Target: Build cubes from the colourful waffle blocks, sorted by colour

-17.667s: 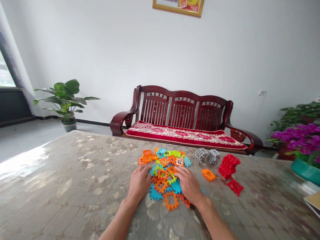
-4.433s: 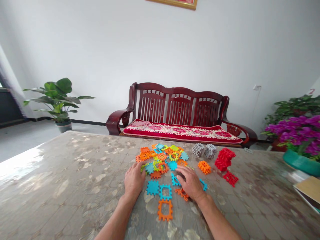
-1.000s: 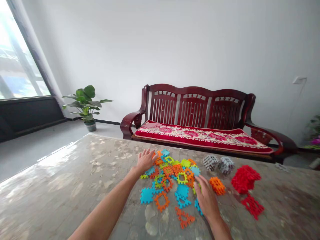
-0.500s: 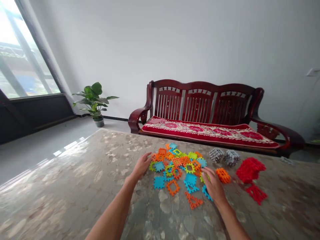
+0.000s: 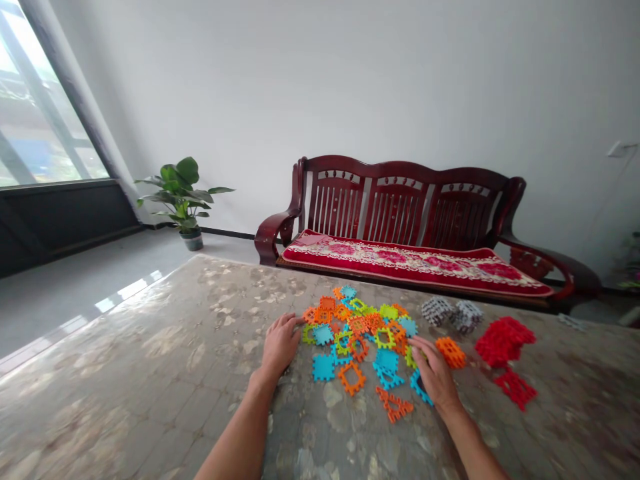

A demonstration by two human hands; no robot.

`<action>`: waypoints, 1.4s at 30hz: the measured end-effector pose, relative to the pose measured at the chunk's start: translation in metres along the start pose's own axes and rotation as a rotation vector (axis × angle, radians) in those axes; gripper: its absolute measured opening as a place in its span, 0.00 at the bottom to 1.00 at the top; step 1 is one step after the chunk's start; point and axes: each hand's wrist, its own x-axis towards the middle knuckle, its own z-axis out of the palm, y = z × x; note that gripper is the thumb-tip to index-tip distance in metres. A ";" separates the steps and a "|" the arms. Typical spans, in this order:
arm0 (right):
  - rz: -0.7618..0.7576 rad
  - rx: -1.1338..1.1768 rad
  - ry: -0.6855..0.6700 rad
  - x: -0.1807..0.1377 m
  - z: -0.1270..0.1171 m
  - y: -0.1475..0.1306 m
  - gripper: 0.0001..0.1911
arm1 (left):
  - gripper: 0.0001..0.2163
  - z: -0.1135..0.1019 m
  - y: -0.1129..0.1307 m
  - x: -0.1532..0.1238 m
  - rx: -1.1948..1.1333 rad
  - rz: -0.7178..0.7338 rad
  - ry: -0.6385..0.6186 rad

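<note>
A loose pile of interlocking plastic tiles (image 5: 357,325) in orange, blue and green lies on the table. My left hand (image 5: 281,343) rests at the pile's left edge, its fingers stretched toward an orange tile, holding nothing that I can see. On the right side my right hand (image 5: 436,375) lies with fingers apart, over or beside a green tile (image 5: 410,357) and a blue tile (image 5: 420,387) that it partly covers. Nearest to me are an orange triangular tile (image 5: 394,404) and an orange square frame tile (image 5: 352,378).
Right of the pile stand an orange block (image 5: 451,353), grey built shapes (image 5: 437,311), a red built shape (image 5: 504,341) and a flat red piece (image 5: 517,389). A patterned cloth covers the table (image 5: 200,360). Behind it are a wooden bench (image 5: 400,167) and a potted plant (image 5: 183,193).
My left hand has drawn slightly back toward me and left, away from the tiles. My right hand stays by the same tiles. The view has shifted slightly.
</note>
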 end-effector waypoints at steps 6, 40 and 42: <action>-0.091 -0.104 0.034 -0.007 -0.001 -0.008 0.22 | 0.15 -0.006 0.005 0.001 -0.004 -0.007 -0.033; -0.529 -0.374 -0.357 0.008 0.081 -0.145 0.19 | 0.13 -0.002 0.002 0.008 -0.032 0.025 -0.013; -0.529 -0.346 -0.310 0.007 0.085 -0.142 0.12 | 0.13 -0.001 0.001 0.008 -0.032 0.028 -0.012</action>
